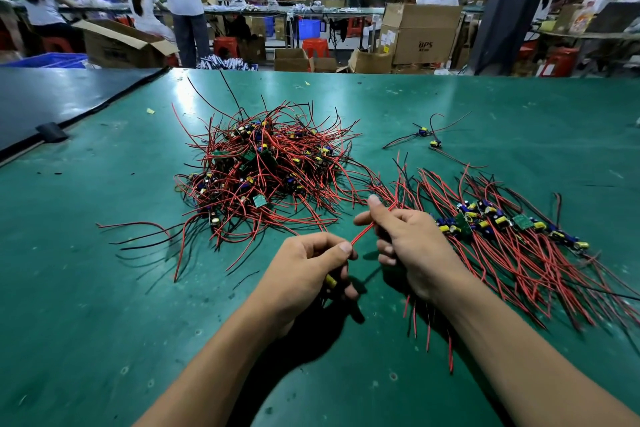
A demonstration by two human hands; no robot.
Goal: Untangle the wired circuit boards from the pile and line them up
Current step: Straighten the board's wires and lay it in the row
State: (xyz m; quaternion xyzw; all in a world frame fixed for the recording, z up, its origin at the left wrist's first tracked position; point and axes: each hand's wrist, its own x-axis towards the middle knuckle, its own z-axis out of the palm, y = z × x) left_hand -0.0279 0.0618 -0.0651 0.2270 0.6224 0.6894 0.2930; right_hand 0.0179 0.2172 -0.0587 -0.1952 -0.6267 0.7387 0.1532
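Note:
A tangled pile [263,170] of small circuit boards with red and black wires lies mid-table. To its right, a row of untangled boards [498,222] lies lined up, wires trailing toward me. My left hand [308,267] grips one board with a yellow part showing under its fingers and pinches its red wire [363,234]. My right hand [412,243] holds the same red wire higher up between thumb and fingers, along with a bundle of wires whose ends hang below the palm.
The green table mat [104,305] spreads around. Two loose wired boards [427,137] lie at the far right. A dark mat [52,97] covers the back left. Beyond the table edge are cardboard boxes, stools and people working.

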